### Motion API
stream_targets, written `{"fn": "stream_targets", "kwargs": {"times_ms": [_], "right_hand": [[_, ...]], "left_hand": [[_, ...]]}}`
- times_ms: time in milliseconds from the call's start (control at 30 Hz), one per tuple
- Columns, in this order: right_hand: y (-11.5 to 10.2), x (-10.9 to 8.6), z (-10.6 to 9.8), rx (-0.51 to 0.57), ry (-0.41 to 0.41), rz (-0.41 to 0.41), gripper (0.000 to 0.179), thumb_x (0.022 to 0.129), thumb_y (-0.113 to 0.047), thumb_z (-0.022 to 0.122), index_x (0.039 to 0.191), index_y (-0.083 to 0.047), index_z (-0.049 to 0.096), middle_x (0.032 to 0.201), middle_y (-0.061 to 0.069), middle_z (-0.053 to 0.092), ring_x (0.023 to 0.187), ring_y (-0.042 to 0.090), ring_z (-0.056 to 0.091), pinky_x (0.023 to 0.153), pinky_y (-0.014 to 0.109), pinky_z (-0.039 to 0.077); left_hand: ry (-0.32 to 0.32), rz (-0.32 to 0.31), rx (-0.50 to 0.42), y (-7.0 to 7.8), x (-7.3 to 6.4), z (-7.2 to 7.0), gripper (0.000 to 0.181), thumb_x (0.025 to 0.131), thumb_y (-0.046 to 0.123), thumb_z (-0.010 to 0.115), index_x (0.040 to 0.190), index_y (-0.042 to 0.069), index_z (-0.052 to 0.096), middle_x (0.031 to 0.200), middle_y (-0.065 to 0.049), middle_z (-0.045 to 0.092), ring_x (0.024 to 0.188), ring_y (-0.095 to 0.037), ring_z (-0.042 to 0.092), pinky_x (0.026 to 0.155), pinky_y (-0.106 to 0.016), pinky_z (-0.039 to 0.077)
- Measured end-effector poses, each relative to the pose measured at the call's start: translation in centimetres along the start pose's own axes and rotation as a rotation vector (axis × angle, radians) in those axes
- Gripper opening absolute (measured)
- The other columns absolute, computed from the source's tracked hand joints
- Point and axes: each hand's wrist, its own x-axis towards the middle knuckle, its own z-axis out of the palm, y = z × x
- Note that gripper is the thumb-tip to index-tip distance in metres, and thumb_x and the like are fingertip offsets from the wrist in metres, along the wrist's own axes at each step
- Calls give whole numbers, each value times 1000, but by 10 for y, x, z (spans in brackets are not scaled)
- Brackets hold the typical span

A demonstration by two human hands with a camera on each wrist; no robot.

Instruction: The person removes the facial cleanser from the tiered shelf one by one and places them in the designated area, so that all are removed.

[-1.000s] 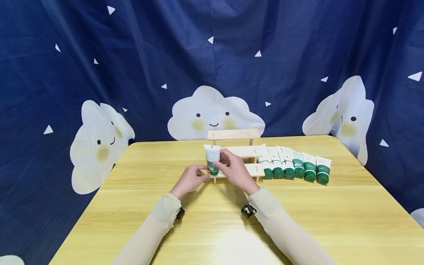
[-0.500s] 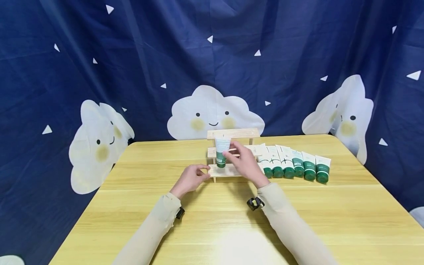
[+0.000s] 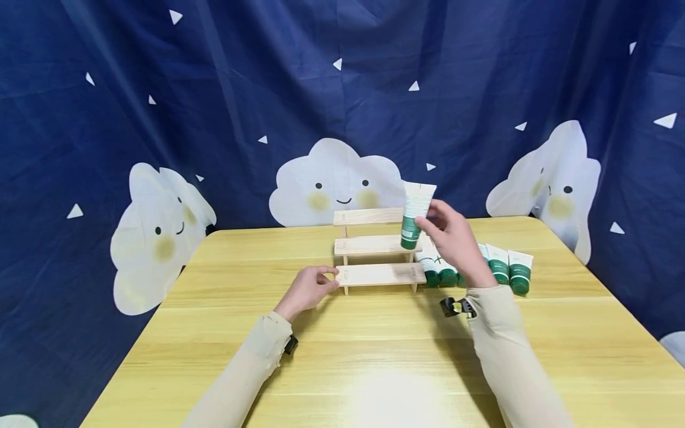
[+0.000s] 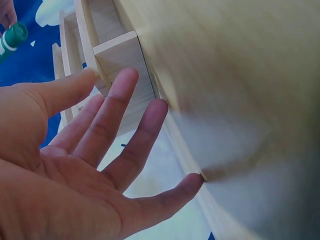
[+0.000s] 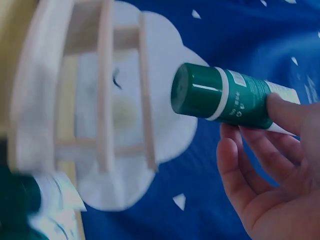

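Note:
In the head view my right hand (image 3: 457, 246) pinches a green and white squeeze tube (image 3: 411, 229) between thumb and fingers. The tube hangs in the air over the right side of a three-step wooden display rack (image 3: 380, 274), cap down and slightly tilted. Its dark green cap (image 5: 197, 90) points toward the rack in the right wrist view. At the left end of the lowest step, my left hand (image 3: 306, 291) rests with thumb and index finger by the board. The left wrist view shows the fingers of that hand (image 4: 95, 160) spread and fairly straight, nothing held.
Several similar tubes (image 3: 519, 274) lie in a row on the table to the right of the rack; my right hand hides some. The wooden table (image 3: 241, 368) ends at a dark blue curtain (image 3: 241, 77) with white clouds.
The tube stood at the left end of the lowest step; my right hand has lifted it up and to the right. My left hand stays at the rack's left end.

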Motion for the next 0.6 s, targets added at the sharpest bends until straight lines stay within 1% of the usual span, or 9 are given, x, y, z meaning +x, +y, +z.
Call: {"fn": "stream_targets", "kwargs": {"times_ms": [100,133,200,267,333,400,500,600], "right_hand": [[3,-2,-16,0,47,5,45,103,-27,64,140,-4,53,114,16,70,90,10,63,75,19,47],[4,-2,-21,6,64,10,46,103,-27,64,140,-2,51,112,15,69,89,7,62,75,17,47],[6,-3,-31,39,97,29,48,103,-25,64,140,0,47,106,8,68,85,3,61,76,15,48],[10,-5,-41,78,128,53,46,103,-24,64,137,0,44,100,-2,66,83,1,60,75,14,49],[14,-6,-51,118,161,81,39,102,-23,64,131,-6,43,95,-12,63,81,1,60,74,14,51],[19,-7,-62,142,194,106,32,102,-22,64,125,-14,43,92,-18,61,82,1,59,74,13,51],[27,-9,-77,184,225,139,28,102,-20,64,119,-24,42,93,-19,61,86,1,58,74,12,52],[35,-13,-94,231,267,173,29,101,-16,64,117,-26,42,93,-17,61,86,1,58,71,11,52]], "left_hand": [[-1,0,0,-1,0,0,36,97,20,71,132,13,68,98,-6,76,80,-19,70,65,-31,53],[-1,0,0,-1,-1,0,36,97,20,71,132,13,68,98,-6,76,80,-19,70,65,-31,53],[-1,1,2,-1,-1,0,35,97,19,71,132,13,68,97,-7,76,80,-19,70,65,-31,53],[-1,4,7,-1,-1,0,35,97,19,71,131,12,69,97,-7,76,80,-19,70,68,-32,54],[-1,3,10,-1,0,1,35,97,19,71,132,12,68,96,-7,76,80,-19,70,71,-34,54],[0,-2,12,-1,0,1,35,97,19,71,132,13,69,96,-6,76,80,-18,70,75,-35,54],[2,-12,8,0,0,1,35,97,20,71,132,14,69,96,-5,76,80,-18,70,76,-35,55],[1,-17,-4,1,-1,0,35,98,20,71,131,14,69,96,-5,75,79,-18,69,72,-34,54]]}}
